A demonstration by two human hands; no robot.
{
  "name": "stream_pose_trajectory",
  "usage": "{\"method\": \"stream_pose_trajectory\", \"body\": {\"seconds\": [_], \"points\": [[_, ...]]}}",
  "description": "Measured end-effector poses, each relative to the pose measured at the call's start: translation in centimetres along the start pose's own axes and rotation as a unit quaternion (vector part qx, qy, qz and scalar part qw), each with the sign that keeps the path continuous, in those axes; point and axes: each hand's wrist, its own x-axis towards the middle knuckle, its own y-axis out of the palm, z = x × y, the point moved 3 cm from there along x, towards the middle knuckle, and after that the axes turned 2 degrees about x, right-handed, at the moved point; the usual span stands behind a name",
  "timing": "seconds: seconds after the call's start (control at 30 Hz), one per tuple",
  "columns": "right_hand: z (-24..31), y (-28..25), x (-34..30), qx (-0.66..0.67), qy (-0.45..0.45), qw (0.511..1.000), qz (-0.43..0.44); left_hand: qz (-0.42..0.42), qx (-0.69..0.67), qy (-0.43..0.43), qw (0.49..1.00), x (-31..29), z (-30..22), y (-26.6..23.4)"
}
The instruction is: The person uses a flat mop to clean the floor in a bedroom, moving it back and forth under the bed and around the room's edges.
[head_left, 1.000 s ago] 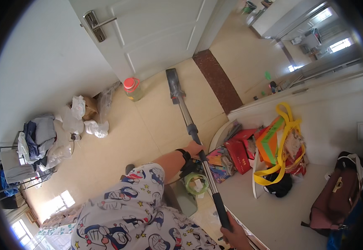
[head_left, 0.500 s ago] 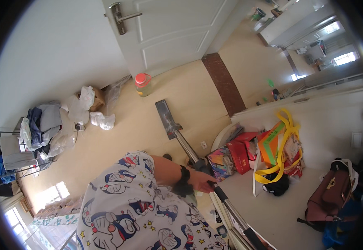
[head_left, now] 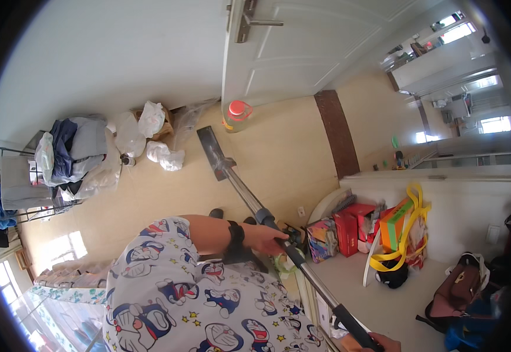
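Note:
I hold a long-handled flat mop (head_left: 249,193) in both hands. Its grey flat head (head_left: 213,151) rests on the beige floor, near a plastic bottle with a red cap (head_left: 236,115) that stands by the white door (head_left: 302,47). My left hand (head_left: 265,239), with a black band on the wrist, grips the metal shaft about halfway up. My right hand (head_left: 378,342) shows only partly at the lower edge, closed on the black end of the handle.
White plastic bags (head_left: 155,138) and a rack heaped with clothes (head_left: 61,158) stand along the left wall. A white ledge (head_left: 384,299) at right carries red boxes (head_left: 352,226), a bag with yellow handles (head_left: 408,234) and a brown handbag (head_left: 452,293).
The mop head has slid left across the floor, from the middle toward the bottle and the bags. The view has swung so that the door sits more to the right.

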Motion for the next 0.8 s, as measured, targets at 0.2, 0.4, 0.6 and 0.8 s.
{"method": "stream_pose_trajectory", "body": {"seconds": [0.2, 0.4, 0.6, 0.8], "points": [[4.4, 3.9, 1.4, 0.005, -0.023, 0.999, 0.023, -0.089, 0.073, 0.084, 0.990, -3.0, -2.9, -4.5], [6.6, 8.2, 3.3, -0.073, -0.045, 0.996, 0.022, -0.159, 0.074, 0.106, 0.979, -2.2, -5.0, -9.5], [4.4, 12.4, 5.7, 0.021, -0.076, 0.992, 0.098, -0.205, 0.119, 0.126, 0.963, -2.9, -5.5, -11.2], [1.7, 14.5, 5.9, 0.222, 0.057, 0.963, 0.144, -0.274, 0.175, 0.087, 0.942, -2.4, -4.7, -11.4]]}}
